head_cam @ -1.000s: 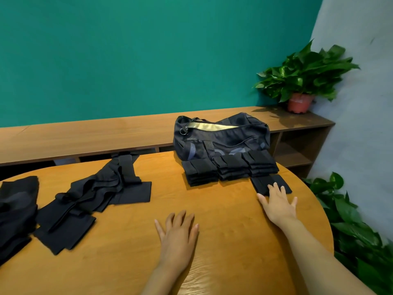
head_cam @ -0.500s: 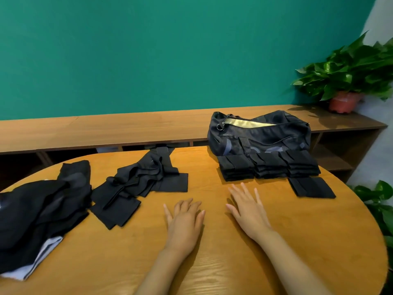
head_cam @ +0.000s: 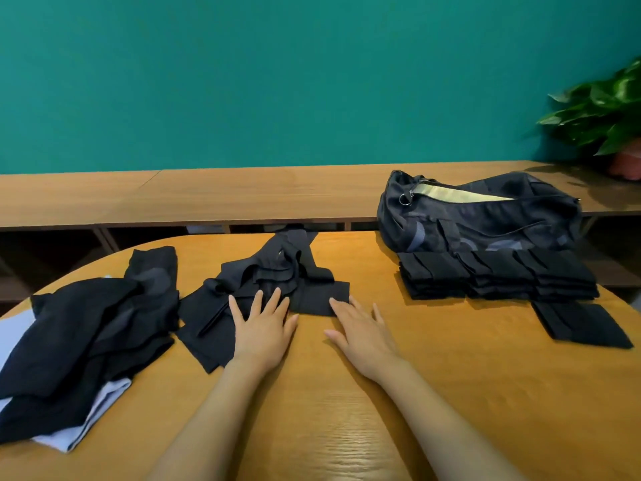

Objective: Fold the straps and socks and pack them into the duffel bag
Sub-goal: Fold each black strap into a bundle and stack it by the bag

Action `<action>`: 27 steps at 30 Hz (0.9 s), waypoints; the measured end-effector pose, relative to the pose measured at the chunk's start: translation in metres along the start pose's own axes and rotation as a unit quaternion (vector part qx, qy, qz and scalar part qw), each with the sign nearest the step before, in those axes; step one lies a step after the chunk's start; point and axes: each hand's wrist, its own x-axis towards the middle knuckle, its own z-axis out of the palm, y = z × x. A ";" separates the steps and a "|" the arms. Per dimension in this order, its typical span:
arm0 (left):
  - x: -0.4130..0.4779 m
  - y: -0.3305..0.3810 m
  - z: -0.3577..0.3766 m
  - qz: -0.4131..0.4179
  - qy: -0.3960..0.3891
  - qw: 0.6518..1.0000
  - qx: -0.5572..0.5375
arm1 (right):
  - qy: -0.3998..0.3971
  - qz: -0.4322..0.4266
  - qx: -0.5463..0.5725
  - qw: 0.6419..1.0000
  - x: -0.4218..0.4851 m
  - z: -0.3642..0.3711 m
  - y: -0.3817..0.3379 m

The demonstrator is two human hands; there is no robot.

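A loose heap of black straps (head_cam: 277,272) lies mid-table. My left hand (head_cam: 262,326) lies flat with spread fingers on the heap's near part. My right hand (head_cam: 360,333) is flat on the table, its fingertips touching the heap's right flap. At the back right stands the dark duffel bag (head_cam: 478,216), its zip open and showing a pale lining. Stacks of folded black pieces (head_cam: 496,276) sit in a row in front of the bag. One folded black piece (head_cam: 582,324) lies alone nearer to me.
A pile of black and pale socks or cloth (head_cam: 79,338) covers the table's left side. The round wooden table (head_cam: 451,394) ends close behind the bag. A long wooden shelf (head_cam: 208,192) runs along the green wall. A potted plant (head_cam: 607,112) stands at the far right.
The view has swung left. Both hands have moved forward and left, from bare table to the strap heap; a second ago the right hand was at the lone folded piece.
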 end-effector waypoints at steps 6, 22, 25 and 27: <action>0.000 0.002 0.004 -0.006 0.007 1.000 -0.003 | 0.122 0.013 -0.036 0.992 -0.044 -0.009 0.037; 0.047 0.029 0.009 0.063 -0.013 0.998 0.028 | -0.025 -0.004 -0.022 0.999 0.013 -0.002 0.014; 0.050 0.030 0.010 0.044 -0.036 0.998 0.016 | 0.008 0.016 -0.039 0.999 -0.015 0.007 0.019; 0.050 0.032 0.011 0.037 -0.037 0.999 0.005 | 0.010 0.020 -0.041 0.999 -0.037 0.009 0.022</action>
